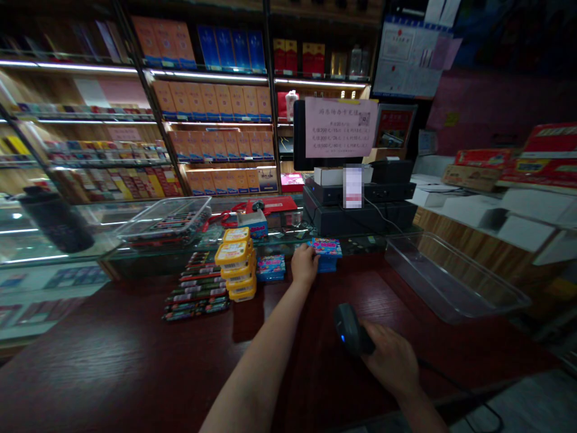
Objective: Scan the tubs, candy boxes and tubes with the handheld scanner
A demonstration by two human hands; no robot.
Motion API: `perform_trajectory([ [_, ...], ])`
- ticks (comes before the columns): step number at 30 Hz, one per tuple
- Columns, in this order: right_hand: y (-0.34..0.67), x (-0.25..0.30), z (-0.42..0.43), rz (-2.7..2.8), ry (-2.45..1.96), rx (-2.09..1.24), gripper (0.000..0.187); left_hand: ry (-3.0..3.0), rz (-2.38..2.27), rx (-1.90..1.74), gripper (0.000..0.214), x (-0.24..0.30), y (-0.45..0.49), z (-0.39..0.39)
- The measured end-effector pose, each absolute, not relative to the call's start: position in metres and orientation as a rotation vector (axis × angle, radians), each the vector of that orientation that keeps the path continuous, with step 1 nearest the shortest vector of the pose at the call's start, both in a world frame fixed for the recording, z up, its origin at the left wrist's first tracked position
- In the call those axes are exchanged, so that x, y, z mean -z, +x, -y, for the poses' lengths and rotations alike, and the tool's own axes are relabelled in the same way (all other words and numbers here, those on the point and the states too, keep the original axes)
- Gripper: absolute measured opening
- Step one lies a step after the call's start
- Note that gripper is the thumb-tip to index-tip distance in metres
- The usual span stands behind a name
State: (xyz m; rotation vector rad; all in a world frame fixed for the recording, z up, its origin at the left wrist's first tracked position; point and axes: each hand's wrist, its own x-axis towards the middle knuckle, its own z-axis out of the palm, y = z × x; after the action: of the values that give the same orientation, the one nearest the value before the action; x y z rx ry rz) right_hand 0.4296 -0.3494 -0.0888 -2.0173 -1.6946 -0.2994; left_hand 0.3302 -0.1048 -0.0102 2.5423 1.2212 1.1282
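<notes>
My right hand (pixel 393 356) is wrapped around the handle of a dark barcode scanner (pixel 348 329), whose blue light glows and whose cord trails to the right. Farther forward, my left hand (pixel 305 263) has its fingers curled against the left side of a stack of small blue boxes (pixel 328 257), gripping at the top box; the fingertips are partly hidden. Left of that hand stands a second, lower pile of small blue boxes (pixel 271 268). Beside it rise stacked yellow-lidded tubs (pixel 235 257), and a row of dark wrapped sticks (pixel 196 294) lies to their left.
An empty clear plastic bin (pixel 451 279) sits at the right of the dark red counter (pixel 112 343). Behind are a clear tray of sticks (pixel 169 218), a monitor with a pink notice (pixel 340 129), a black bottle (pixel 56 219) and shelves of boxed goods.
</notes>
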Motion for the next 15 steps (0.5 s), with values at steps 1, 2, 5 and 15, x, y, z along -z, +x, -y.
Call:
perform_trajectory([
  [1,0.43,0.09,0.349,1.697,-2.02,0.3,0.034,2.559,-1.205,-1.136,0.015,0.011,0.331,0.104],
  [2,0.431,0.091,0.349,1.699,-2.021,0.303,0.032,2.576,-1.166,-1.146,0.022,0.013,0.331,0.103],
  [5,0.432,0.094,0.348,1.696,-2.024,0.33,0.029,2.589,-1.012,-1.141,0.027,0.019,0.336,0.099],
  [15,0.43,0.089,0.35,1.692,-2.04,0.309,0.03,2.582,-1.264,-1.1,0.013,0.014,0.34,0.11],
])
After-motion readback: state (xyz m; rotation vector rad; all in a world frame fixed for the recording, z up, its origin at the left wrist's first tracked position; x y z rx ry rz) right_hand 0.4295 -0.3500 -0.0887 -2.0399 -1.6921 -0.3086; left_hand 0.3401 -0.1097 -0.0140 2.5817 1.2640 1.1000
